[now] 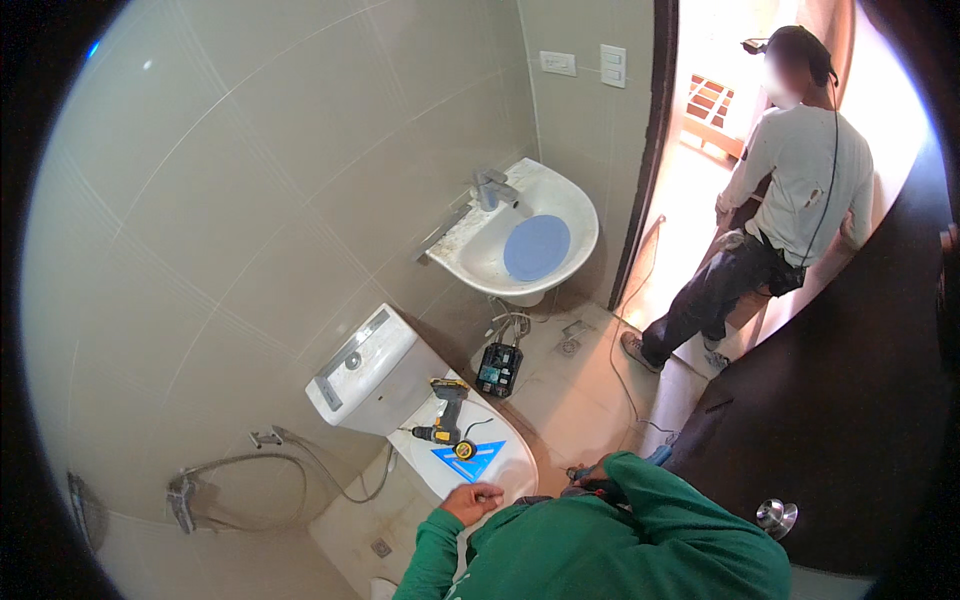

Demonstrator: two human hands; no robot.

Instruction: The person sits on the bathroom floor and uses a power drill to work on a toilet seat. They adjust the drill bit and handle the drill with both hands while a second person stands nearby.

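My left hand [472, 503] is just over the front edge of the closed toilet lid [515, 462], its fingers drawn together; whatever they may hold is too small to make out. Close to my body, my right hand [598, 482] is closed round a teal and dark power tool [658, 456], partly hidden by my green sleeve. A cord [632, 385] runs from near the tool to the doorway. On the toilet lid lie a yellow and black cordless drill [446, 415], a tape measure [464, 450] and a blue triangular square [475, 464].
A wall sink [575, 225] holds a blue round disc [537, 248]. Beneath it stands a black tool case [498, 368]. A hose [300, 470] hangs at the left wall. The dark door [790, 440] stands at my right, and another person [800, 190] is in the doorway.
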